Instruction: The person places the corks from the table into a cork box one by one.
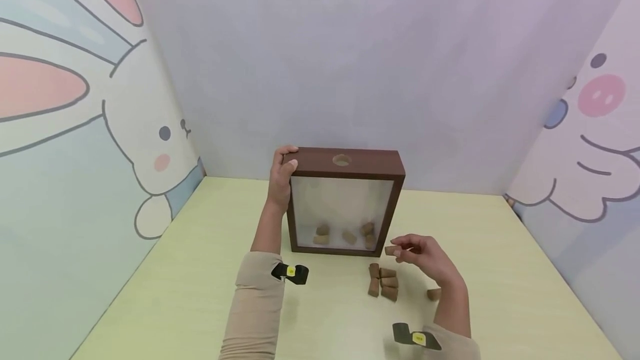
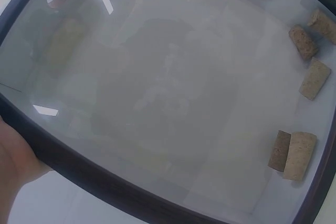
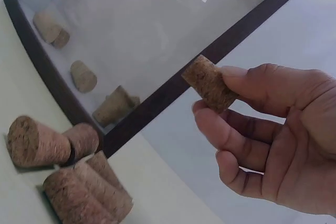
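Note:
A dark brown box (image 1: 345,161) with a clear front panel and a round hole (image 1: 342,160) in its top stands upright on the table. My left hand (image 1: 283,176) grips its upper left corner, thumb at the front edge and fingers over the top. Several corks (image 2: 300,156) lie inside along the bottom. My right hand (image 1: 422,254) pinches one cork (image 3: 211,83) between thumb and fingers, beside the box's lower right corner. Just in front of the box, several loose corks (image 1: 389,282) lie grouped on the table.
Another cork (image 1: 433,294) lies on the table by my right wrist, partly hidden by it. The pale yellow table (image 1: 170,304) is bordered by a plain back wall (image 1: 345,60) and side walls with cartoon animals (image 1: 145,143).

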A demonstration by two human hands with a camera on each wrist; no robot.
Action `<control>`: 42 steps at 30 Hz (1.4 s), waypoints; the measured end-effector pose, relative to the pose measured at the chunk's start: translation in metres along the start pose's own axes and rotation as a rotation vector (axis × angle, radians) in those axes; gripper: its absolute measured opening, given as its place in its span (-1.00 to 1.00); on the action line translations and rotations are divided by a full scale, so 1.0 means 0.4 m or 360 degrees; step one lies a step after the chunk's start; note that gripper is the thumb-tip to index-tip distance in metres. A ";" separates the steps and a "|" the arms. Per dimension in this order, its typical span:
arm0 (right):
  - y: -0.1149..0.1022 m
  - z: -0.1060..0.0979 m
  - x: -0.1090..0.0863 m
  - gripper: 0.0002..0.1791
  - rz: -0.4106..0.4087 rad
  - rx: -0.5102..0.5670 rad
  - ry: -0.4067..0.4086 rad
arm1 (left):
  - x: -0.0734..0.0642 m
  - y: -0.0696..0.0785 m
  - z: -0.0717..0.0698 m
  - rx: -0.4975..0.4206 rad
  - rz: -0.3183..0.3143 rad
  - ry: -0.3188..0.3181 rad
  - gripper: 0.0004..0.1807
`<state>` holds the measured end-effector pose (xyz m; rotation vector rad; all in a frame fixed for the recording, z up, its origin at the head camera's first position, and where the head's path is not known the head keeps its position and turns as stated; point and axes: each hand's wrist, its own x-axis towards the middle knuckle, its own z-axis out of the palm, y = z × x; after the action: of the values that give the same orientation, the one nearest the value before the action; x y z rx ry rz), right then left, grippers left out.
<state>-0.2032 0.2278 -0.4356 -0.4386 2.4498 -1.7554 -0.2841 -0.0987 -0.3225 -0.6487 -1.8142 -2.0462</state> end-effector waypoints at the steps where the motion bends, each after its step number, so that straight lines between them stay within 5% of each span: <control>1: -0.005 0.002 0.001 -0.67 -0.0026 0.0015 0.0016 | 0.000 0.000 0.000 0.0002 -0.0004 -0.0001 -0.50; 19: -0.106 0.005 -0.021 -0.70 -0.0542 0.0343 0.0377 | -0.005 -0.001 0.001 0.0035 -0.0002 0.0001 -0.52; 28: -0.162 0.006 -0.013 -0.77 -0.0724 0.0499 0.0422 | -0.006 0.003 0.003 0.0030 0.0001 -0.0006 -0.51; 37: -0.222 0.007 0.017 -0.80 -0.1041 0.0617 0.0478 | -0.005 0.005 0.005 0.0047 0.0023 0.0026 -0.51; 42: -0.256 0.000 0.031 -0.76 -0.1026 0.0632 0.0504 | -0.005 0.006 0.006 0.0054 0.0020 0.0016 -0.51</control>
<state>-0.1969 0.1937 -0.3383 -1.0612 2.1828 -2.6729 -0.2806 -0.0968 -0.3213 -0.6374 -1.8306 -2.0030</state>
